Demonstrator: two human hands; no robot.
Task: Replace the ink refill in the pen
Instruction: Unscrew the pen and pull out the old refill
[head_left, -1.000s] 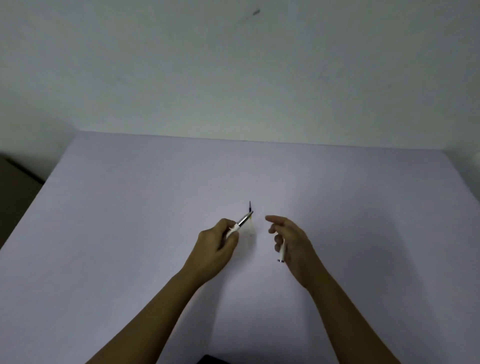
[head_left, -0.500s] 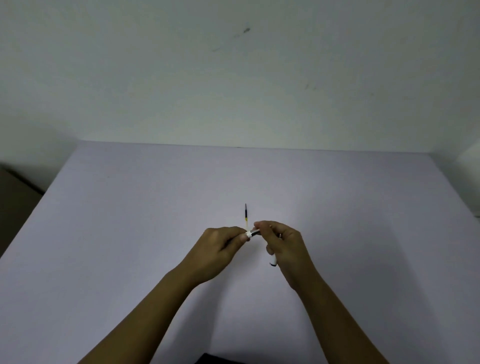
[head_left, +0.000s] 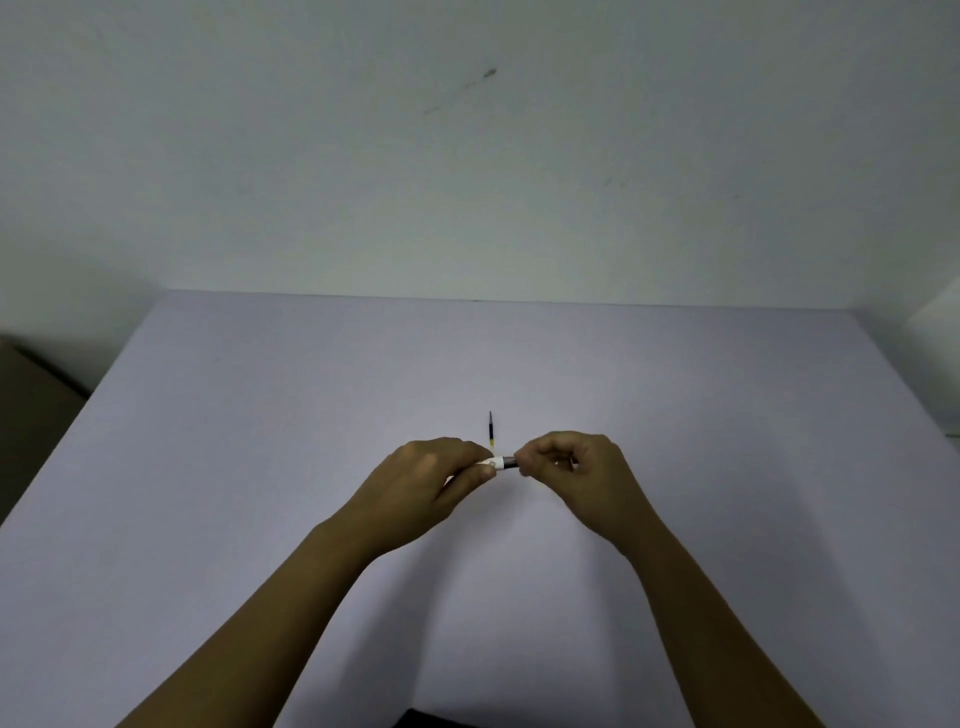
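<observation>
**Both hands closed on the pen at table centre; loose refill lies beyond them**

Compared with the frame half a second earlier, the two hands have drawn level with each other and the pen now sits roughly horizontal between them. Earlier the right hand reached in from slightly below, with a white piece hanging under its fingers; that piece is no longer visible. A second ago the hands were apart, the left alone holding the pen with its tip angled up.

The left hand (head_left: 423, 480) is closed around the white end of the pen (head_left: 503, 462), thumb and fingertips pinching it. The right hand (head_left: 576, 467) is closed on the dark end of the same pen, fingers curled over it. Only a short stretch of the pen shows in the gap between the two sets of fingertips: a white section meeting a dark one. Whether the two sections are joined or merely pressed together cannot be told.

A thin refill (head_left: 490, 430) lies on the table (head_left: 260, 467) just beyond the hands, pointing away from the person, dark along most of its length with a yellowish near end. It sits directly behind the gap between the hands and is touched by neither.
</observation>
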